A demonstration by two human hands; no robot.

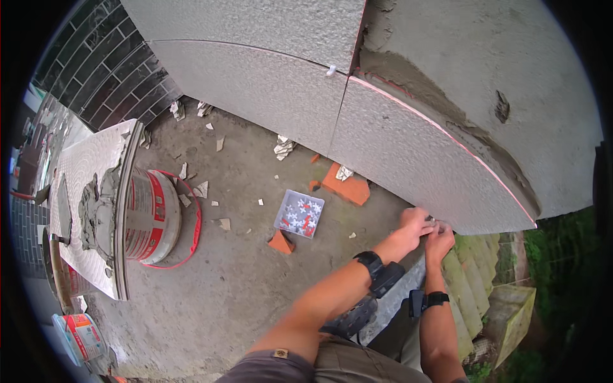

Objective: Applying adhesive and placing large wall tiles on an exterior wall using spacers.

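A broad grey wall tile (421, 153), rough-faced and pink along its upper edge, dominates from two to three o'clock of the view's middle, its lower edge above the worker's hands. The slab looks heavy, stiff and brittle at the corners; its textured face should offer some grip, and two well-spread palms under the bottom edge would likely be the safest hold. At nine o'clock, a patterned board (105, 153) carrying wet mortar (102, 217) stands beside a red-and-white bucket (159, 210). Between three and four o'clock, the left hand (415, 223) and right hand (439, 242) meet at the tile's lower edge, fingers drawn in narrow; whether they pinch anything cannot be told. Toward three o'clock lies an orange brick (348, 186); just below centre, toward six, sits a small tray (282, 209) of white and red spacers (300, 217).
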